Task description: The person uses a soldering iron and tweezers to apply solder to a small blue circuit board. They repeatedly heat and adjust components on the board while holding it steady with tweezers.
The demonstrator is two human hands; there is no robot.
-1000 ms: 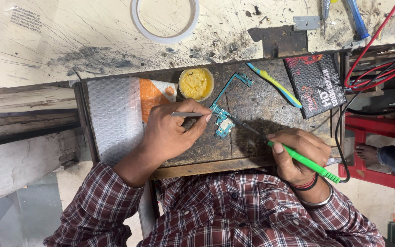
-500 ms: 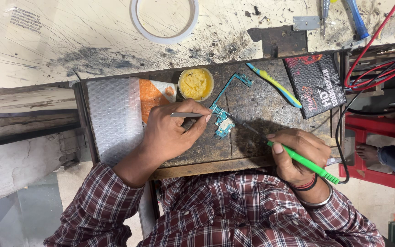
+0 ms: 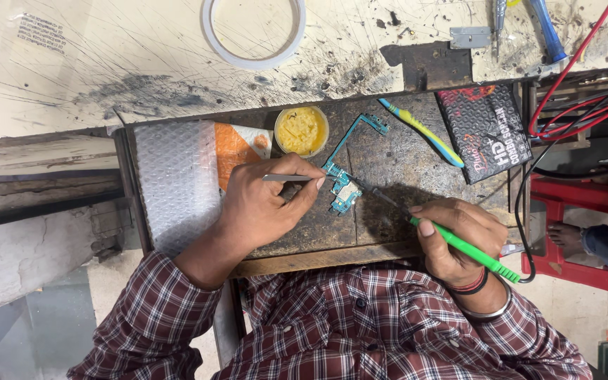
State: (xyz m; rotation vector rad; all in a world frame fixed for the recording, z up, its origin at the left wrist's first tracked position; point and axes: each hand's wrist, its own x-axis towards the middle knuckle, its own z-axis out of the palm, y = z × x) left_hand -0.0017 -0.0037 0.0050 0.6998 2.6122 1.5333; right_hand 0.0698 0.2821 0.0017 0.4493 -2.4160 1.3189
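Observation:
A small teal circuit board (image 3: 345, 188) lies on a dark worn work board (image 3: 395, 158). My left hand (image 3: 265, 204) pinches metal tweezers (image 3: 286, 178) whose tips rest at the circuit board's left edge. My right hand (image 3: 455, 239) grips a green-handled soldering iron (image 3: 459, 243); its dark tip reaches the circuit board from the right. A black cord runs off the iron's back end.
A round tin of yellow paste (image 3: 302, 131) and a blue-yellow toothbrush (image 3: 420, 132) lie behind the circuit board. A black patterned pouch (image 3: 485, 130) sits right, bubble wrap (image 3: 176, 183) left, a tape ring (image 3: 253, 32) on the scratched bench. Red and black cables (image 3: 571, 105) hang right.

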